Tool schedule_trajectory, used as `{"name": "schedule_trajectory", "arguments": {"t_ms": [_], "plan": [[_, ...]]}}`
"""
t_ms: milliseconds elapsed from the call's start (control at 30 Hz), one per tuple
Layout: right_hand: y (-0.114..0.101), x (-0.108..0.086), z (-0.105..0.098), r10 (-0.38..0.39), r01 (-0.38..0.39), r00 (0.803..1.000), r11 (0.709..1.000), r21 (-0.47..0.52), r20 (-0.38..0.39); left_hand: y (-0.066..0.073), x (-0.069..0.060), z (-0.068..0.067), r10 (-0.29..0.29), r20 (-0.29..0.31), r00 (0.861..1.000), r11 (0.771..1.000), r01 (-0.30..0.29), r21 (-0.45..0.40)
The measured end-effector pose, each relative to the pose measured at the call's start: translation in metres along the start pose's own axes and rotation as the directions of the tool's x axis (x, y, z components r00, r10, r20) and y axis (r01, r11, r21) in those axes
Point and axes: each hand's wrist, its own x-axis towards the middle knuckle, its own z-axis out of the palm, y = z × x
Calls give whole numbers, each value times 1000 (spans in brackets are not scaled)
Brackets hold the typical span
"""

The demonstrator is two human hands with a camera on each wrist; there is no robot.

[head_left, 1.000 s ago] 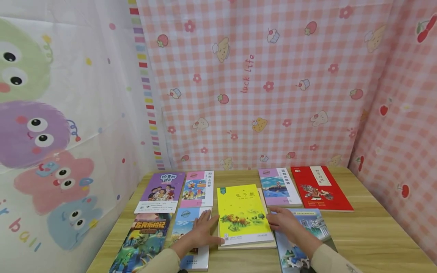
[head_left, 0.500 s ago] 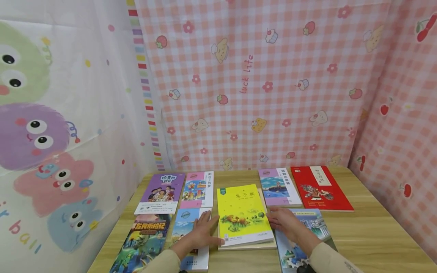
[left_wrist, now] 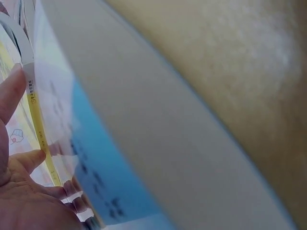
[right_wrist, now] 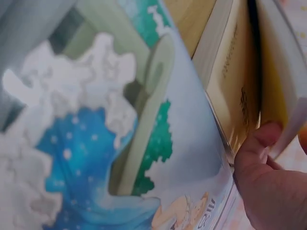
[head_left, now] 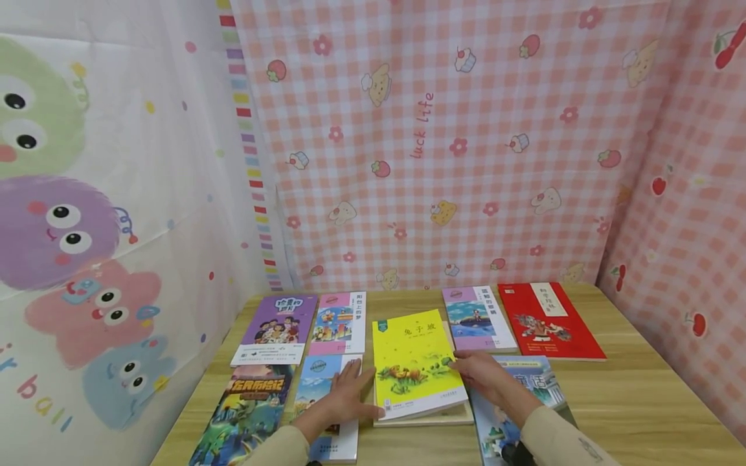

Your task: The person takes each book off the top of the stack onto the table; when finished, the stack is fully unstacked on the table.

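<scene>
A yellow book [head_left: 412, 369] lies face up on a pale-edged book [head_left: 434, 417] at the table's middle, its right side tilted up. My right hand [head_left: 491, 380] pinches its right edge; the right wrist view shows a thumb under the raised yellow book [right_wrist: 274, 72], with a gap above the lower book [right_wrist: 233, 81]. My left hand [head_left: 346, 396] lies with spread fingers over a blue-covered book [head_left: 340, 446], its thumb at the yellow book's lower left corner. In the left wrist view, fingertips touch the yellow spine [left_wrist: 38, 124]. A blue-white book [head_left: 536, 388] lies under my right wrist.
Back left are a purple book [head_left: 285, 320] and a pink-and-white book [head_left: 337, 323]. A dinosaur-cover book [head_left: 247, 411] lies front left. Back right hold a pink-blue book [head_left: 478, 320] and a red book [head_left: 553, 323]. A checked curtain [head_left: 466, 181] hangs behind the wooden table [head_left: 635, 401].
The yellow book's right side has risen slightly off the book below. My right hand has shifted a little up and left with that edge; my left hand stays nearly in place.
</scene>
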Motion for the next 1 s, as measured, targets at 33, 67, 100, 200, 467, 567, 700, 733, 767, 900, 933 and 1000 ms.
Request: {"name": "schedule_trajectory", "arguments": {"t_ms": [33,67,100,200,467,567,700,733,767,900,933,1000], "plan": [[0,0,0,0,0,1000,1000,-4,7,0,0,0,2,0,1000,1000,-2,0],[1,1,1,-2,2,1000,1000,-6,15,-1,0,1,2,1,1000,1000,-2,-1],[1,0,1,-3,3,1000,1000,-5,24,-1,1,1,1,2,1000,1000,-1,0],[2,-2,1,3,-2,999,1000,-11,32,-2,1,1,4,3,1000,1000,-4,3],[6,-2,-1,4,-3,999,1000,-27,34,-3,2,1,8,-2,1000,1000,-8,0],[8,-1,-1,-14,14,1000,1000,1,26,-4,2,2,14,-6,1000,1000,-14,0],[9,-2,-2,-38,38,999,998,54,11,-5,2,3,15,-6,1000,1000,-15,2],[9,-3,-3,-45,44,999,997,63,7,-6,2,4,16,-5,1000,1000,-16,3],[9,-4,-5,-51,50,999,996,68,0,-7,3,4,17,-4,1000,1000,-17,3],[8,-7,-13,-57,58,998,994,88,-19,-8,2,5,42,-8,999,999,-42,6],[8,-8,-15,-55,57,998,994,93,-22,-9,2,5,48,-10,999,999,-48,7],[6,-11,-20,-43,45,999,993,109,-21,-8,0,5,57,-14,998,998,-57,8]]}}
